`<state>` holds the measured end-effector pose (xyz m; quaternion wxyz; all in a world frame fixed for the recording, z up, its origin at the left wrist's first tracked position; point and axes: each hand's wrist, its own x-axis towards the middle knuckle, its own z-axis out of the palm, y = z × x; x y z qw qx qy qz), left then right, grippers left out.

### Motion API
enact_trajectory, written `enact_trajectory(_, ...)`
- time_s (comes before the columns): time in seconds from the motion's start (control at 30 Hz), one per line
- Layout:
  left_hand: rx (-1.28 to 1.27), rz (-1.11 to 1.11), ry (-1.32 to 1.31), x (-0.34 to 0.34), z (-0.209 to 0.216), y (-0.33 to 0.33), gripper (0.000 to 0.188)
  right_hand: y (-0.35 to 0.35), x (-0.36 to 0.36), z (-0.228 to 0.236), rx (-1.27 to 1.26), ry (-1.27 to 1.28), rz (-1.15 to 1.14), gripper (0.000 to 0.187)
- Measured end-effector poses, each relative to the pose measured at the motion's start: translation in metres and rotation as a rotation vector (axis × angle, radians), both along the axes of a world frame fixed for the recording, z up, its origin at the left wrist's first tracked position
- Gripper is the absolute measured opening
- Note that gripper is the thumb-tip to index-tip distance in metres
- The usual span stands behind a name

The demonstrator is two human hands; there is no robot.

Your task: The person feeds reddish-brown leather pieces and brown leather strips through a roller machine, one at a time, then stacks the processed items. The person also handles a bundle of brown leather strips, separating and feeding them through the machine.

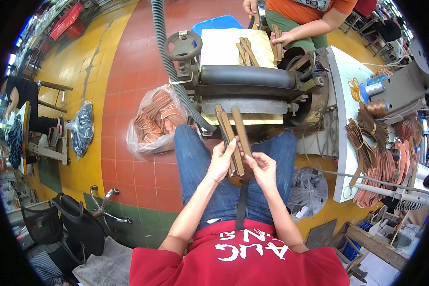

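Observation:
Over my lap, my left hand (220,161) is closed around a few long brown strips (228,129), perhaps leather, with rounded ends. My right hand (262,168) pinches the lower part of another brown strip (240,127), which slants up beside the bunch. Just beyond the strip tips stands a roller machine (245,106) with a dark roller (248,76) across it. More brown strips (246,51) lie in a loose pile on the pale board behind the roller.
Across the machine, a co-worker's hand (283,39) holds similar strips. A ribbed hose (159,38) runs down beside a handwheel (182,46). A clear bag of pinkish-brown pieces (159,117) sits on the floor at left. The white table (343,143) at right bears strip bundles and thread spools.

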<state>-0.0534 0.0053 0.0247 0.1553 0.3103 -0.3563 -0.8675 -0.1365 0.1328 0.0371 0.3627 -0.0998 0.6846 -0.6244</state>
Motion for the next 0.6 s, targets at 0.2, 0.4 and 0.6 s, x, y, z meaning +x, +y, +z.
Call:
enact_trajectory(0.2, -0.006, 0.109, -0.069, 0.010, -0.002, -0.010, 0.032, 0.001, -0.036, -0.028, 0.019, -0.298, -0.094, 0.020)
enact_trajectory(0.4, 0.098, 0.130, 0.016, 0.019, 0.001, -0.011, 0.030, -0.064, -0.083, -0.045, -0.290, -0.518, -0.244, 0.025)
enact_trajectory(0.6, -0.009, 0.099, -0.021, 0.013, -0.002, -0.008, 0.024, -0.026, -0.026, -0.029, 0.067, -0.259, -0.048, 0.055)
